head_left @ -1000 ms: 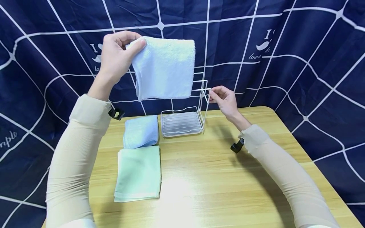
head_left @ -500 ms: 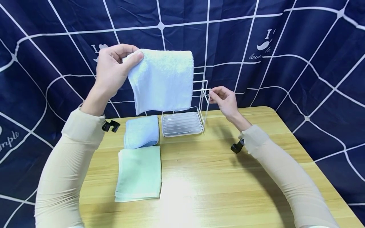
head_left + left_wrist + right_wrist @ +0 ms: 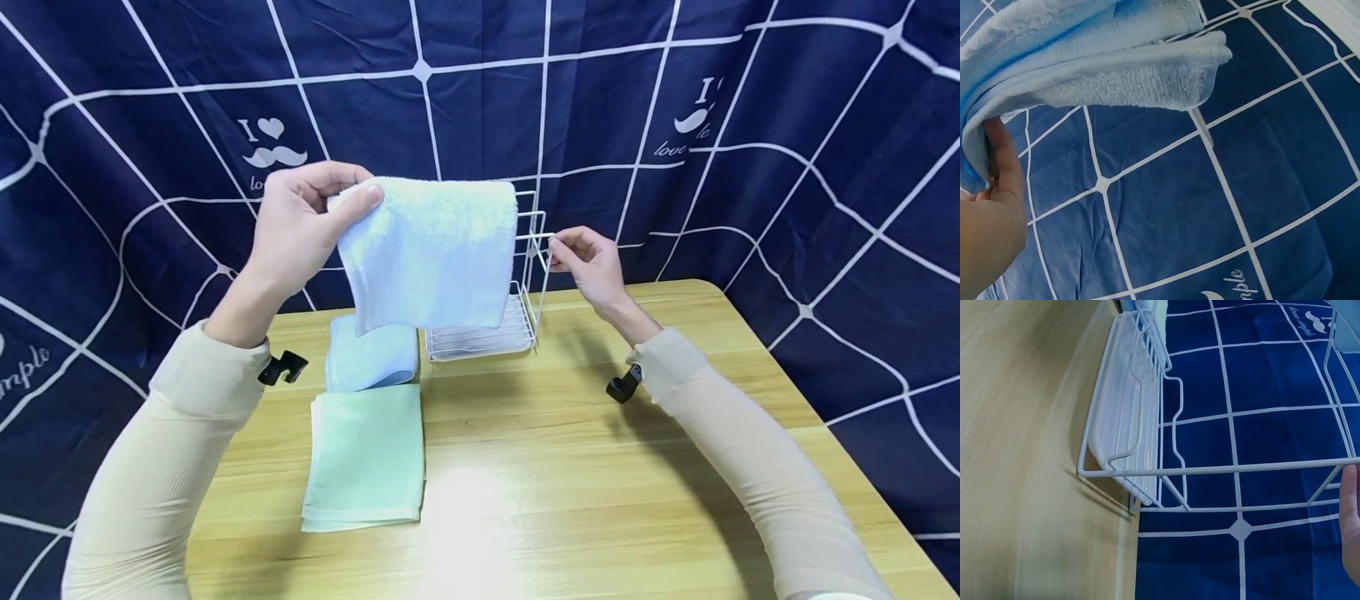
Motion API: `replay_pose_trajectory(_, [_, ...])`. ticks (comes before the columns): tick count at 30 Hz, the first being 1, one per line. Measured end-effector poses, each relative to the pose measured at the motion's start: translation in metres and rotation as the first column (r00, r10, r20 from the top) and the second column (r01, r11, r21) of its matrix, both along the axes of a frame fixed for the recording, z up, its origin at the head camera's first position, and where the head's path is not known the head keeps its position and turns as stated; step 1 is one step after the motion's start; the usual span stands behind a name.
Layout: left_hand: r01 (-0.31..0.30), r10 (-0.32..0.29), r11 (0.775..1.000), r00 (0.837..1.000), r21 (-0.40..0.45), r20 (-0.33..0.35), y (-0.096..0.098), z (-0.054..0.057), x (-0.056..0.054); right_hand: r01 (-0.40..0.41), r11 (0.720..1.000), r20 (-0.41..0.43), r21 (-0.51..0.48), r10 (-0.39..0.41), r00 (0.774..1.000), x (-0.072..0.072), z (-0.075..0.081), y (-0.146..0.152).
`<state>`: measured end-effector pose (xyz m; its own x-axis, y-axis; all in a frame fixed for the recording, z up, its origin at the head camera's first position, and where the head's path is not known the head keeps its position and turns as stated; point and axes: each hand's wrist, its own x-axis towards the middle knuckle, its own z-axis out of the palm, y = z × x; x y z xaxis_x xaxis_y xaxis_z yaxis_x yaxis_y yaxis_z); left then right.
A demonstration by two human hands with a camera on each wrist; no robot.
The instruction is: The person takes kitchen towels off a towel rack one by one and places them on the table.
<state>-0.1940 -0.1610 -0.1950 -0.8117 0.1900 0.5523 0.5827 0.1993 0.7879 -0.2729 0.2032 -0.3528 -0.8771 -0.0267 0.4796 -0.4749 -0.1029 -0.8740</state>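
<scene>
A folded pale blue, fluffy towel [image 3: 438, 250] hangs from my left hand [image 3: 300, 225], which pinches its upper left corner between thumb and fingers. In the left wrist view its layers spread out above the left hand [image 3: 997, 187]. The towel covers much of a white wire rack [image 3: 528, 300] standing at the back of the table; whether it touches the rack's bars I cannot tell. My right hand [image 3: 590, 262] pinches the rack's upper right frame. In the right wrist view the rack's base holds a white tray [image 3: 1119, 400], and the right hand [image 3: 1350, 519] shows at the edge.
On the wooden table [image 3: 585, 467], a folded blue towel [image 3: 372, 358] lies left of the rack, partly behind the held towel. Nearer lies a folded light green towel [image 3: 366, 458]. A dark blue curtain [image 3: 480, 92] with white lines surrounds the table's back and sides.
My left hand has lowered the pale blue towel, so that it now hides most of the rack's tray. The right hand has stayed on the rack's frame.
</scene>
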Motion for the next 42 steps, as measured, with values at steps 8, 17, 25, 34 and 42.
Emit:
replay_pose_trajectory(8, [-0.013,0.013,0.999,1.0,-0.031,0.017,-0.001,-0.016,0.013,0.007,1.0,0.003,0.01,-0.007,1.0,-0.001,0.0,0.0])
replay_pose_trajectory(17, [0.055,-0.056,0.998,0.997,0.019,0.052,-0.002,-0.032,0.022,0.012,1.0,0.003,0.019,-0.012,1.0,-0.002,0.0,0.001])
replay_pose_trajectory(25, [0.051,-0.048,0.998,0.994,-0.029,0.102,0.003,-0.047,0.034,0.008,1.0,-0.003,0.018,-0.008,1.0,-0.001,0.002,0.002])
replay_pose_trajectory(34, [0.09,-0.075,0.99,0.987,-0.107,0.139,0.011,-0.077,0.041,0.012,1.0,0.007,0.013,-0.012,1.0,0.0,0.002,0.002])
replay_pose_trajectory(42, [0.142,-0.125,0.988,0.969,-0.067,0.212,0.026,-0.107,0.049,0.01,1.0,0.008,0.011,-0.01,1.0,0.002,0.001,0.003])
